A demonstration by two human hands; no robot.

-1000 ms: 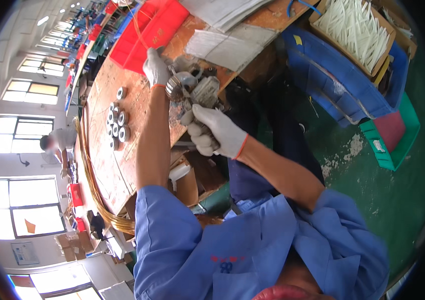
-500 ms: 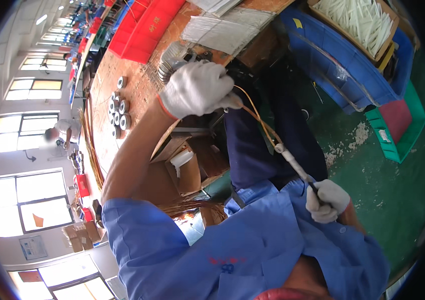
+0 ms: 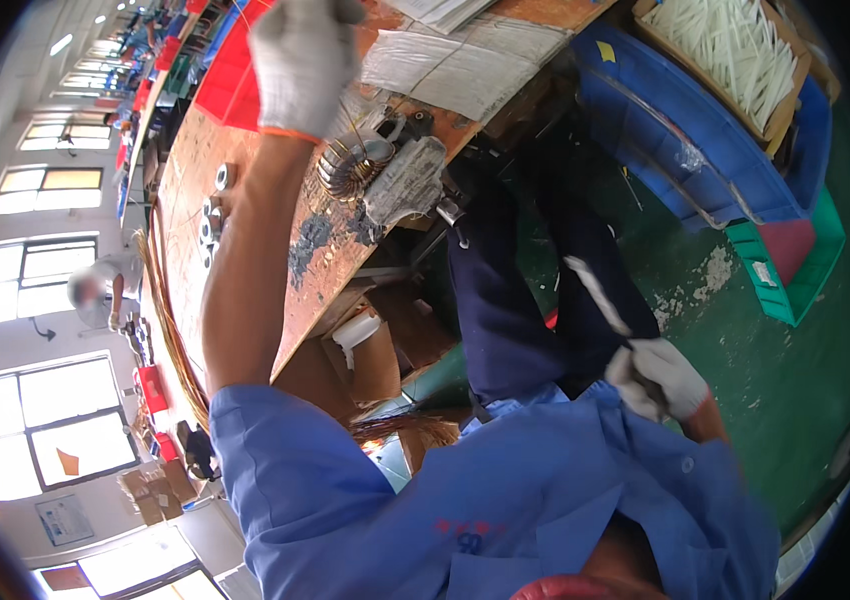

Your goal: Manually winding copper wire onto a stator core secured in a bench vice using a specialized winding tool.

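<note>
My left hand (image 3: pixel 300 75), in a white knitted glove, is raised over the bench's far part with its fingers closed. A thin copper wire (image 3: pixel 353 122) runs from beside it down to a ring-shaped coil (image 3: pixel 345 172) wound with copper. The coil sits against a grey clamp-like fixture (image 3: pixel 407 180) at the bench edge. Low on the right, my gloved right hand (image 3: pixel 657 378) is closed around the dark handle of a white rod (image 3: pixel 597 295). The rod points up and left over my dark trousers, its tip apart from the coil.
Several small grey rings (image 3: pixel 211 222) lie on the wooden bench (image 3: pixel 280 245), partly behind my left forearm. A red bin (image 3: pixel 230 85) and paper sheets (image 3: pixel 445 65) are beyond. At right are a blue crate (image 3: pixel 645 140) and a green bin (image 3: pixel 795 270). Another person (image 3: pixel 105 285) is far left.
My left hand has moved up and left, uncovering the coil and fixture. The copper wire loop that was at the rod's tip is gone from it. My right hand stays nearly in place.
</note>
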